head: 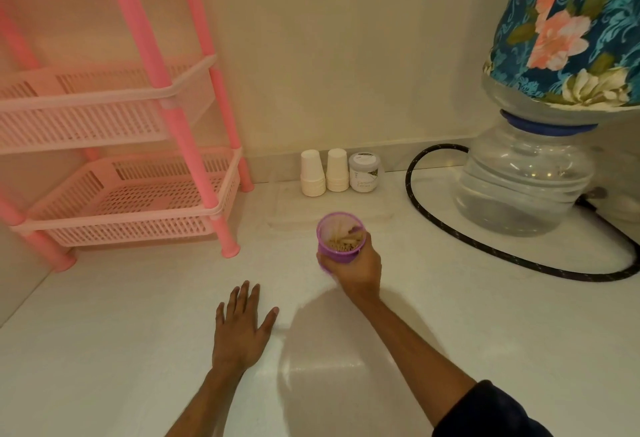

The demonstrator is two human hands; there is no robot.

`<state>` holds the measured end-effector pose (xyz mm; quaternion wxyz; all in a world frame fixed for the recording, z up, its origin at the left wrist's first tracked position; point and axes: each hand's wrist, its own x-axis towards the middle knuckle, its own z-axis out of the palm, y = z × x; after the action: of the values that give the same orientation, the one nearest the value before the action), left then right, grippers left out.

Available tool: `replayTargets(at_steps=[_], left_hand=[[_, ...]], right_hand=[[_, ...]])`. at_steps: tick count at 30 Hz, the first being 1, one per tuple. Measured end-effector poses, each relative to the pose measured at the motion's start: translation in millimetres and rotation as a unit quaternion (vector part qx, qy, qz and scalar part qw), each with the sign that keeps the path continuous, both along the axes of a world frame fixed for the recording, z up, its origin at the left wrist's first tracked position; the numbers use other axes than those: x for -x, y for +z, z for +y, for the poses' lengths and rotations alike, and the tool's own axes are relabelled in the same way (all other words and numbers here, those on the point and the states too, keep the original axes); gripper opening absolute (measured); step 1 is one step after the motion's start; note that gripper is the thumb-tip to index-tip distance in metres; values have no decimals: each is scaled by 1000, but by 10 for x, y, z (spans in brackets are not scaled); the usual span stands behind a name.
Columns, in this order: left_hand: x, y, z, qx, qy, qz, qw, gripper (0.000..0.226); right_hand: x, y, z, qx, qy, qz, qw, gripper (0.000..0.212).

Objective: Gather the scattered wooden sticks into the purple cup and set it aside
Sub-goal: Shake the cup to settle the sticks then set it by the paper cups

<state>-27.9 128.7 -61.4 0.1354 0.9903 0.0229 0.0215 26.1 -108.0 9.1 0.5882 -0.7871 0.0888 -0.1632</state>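
- Right hand (356,265) grips the round translucent purple cup (337,241), in front of the paper cup stacks (323,173).
- Pale wooden sticks (346,239) lie inside it (bundled).
- Left hand (240,327) lies flat, fingers spread, on the smooth white desk (121,332).

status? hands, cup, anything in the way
Right hand has a grip on the cup, sticks inside. Left hand open, flat on counter. Path ahead unobstructed.

The purple plastic cup (337,246), with thin wooden sticks (343,242) in it, sits mid-counter in the right hand (358,268), the flat left hand (242,326) nearer the front edge, the pink plastic shelf rack (131,201) at the back-left corner, two white paper-cup stacks (323,173) against the back wall, and the clear water bottle (523,177) back right.
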Motion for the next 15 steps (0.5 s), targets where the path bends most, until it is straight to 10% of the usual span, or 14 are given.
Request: replayTargets(at_steps=[15], left_hand=[[-1,1,10,-8,5,6,1000,78]], right_hand=[[-65,33,-221,-48,64,-20,997,80]])
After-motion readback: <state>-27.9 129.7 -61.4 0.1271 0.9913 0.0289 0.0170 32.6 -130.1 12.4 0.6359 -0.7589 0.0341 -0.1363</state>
